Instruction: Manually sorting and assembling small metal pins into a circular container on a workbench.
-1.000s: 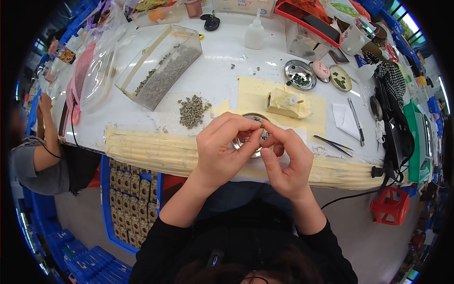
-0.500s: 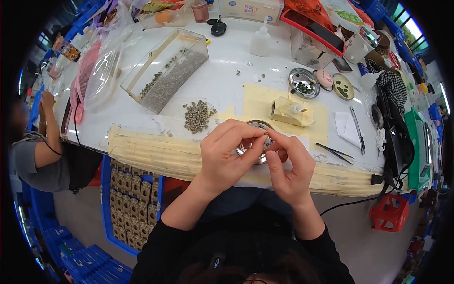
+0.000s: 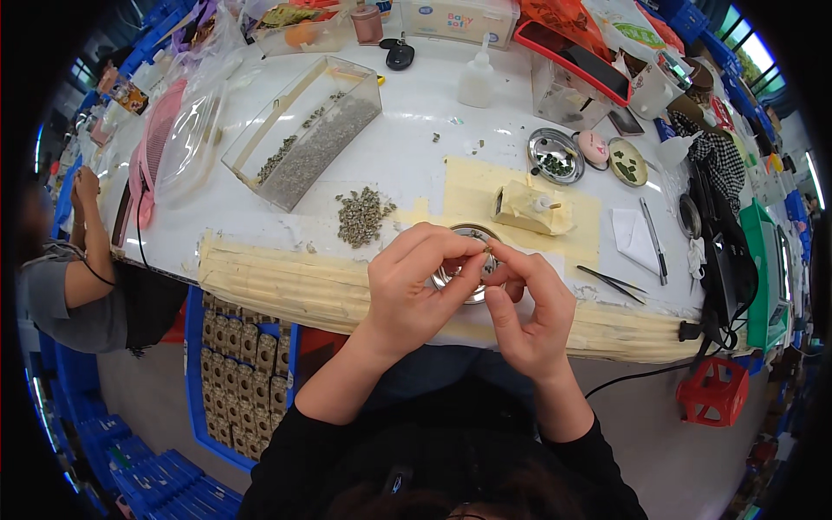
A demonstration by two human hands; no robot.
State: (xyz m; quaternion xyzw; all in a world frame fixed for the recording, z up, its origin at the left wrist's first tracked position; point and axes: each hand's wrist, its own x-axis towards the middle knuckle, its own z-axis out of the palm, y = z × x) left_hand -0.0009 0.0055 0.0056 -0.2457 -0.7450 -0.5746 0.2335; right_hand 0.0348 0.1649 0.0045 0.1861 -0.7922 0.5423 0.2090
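Observation:
My left hand (image 3: 418, 282) and my right hand (image 3: 533, 308) meet fingertip to fingertip above a round, shiny metal dish (image 3: 471, 229) at the table's front edge. Both are closed in a pinch on a tiny piece (image 3: 488, 250), too small and covered to name. Small bits lie in the dish, which my fingers partly hide. Left of and beyond my left hand is a pile of small grey-green pieces (image 3: 362, 217). A pair of dark tweezers (image 3: 612, 283) lies to the right of my right hand.
Behind my hands stands a tape-covered block (image 3: 530, 208). Farther off are a clear bin of grey granules (image 3: 319, 143), a squeeze bottle (image 3: 477, 78), a metal dish of dark green pieces (image 3: 556, 156) and a red-cased phone (image 3: 572, 61). A co-worker's arm (image 3: 94, 234) shows at left.
Both hands stay in their pinch over the dish. My right thumb and fingers have shifted only slightly.

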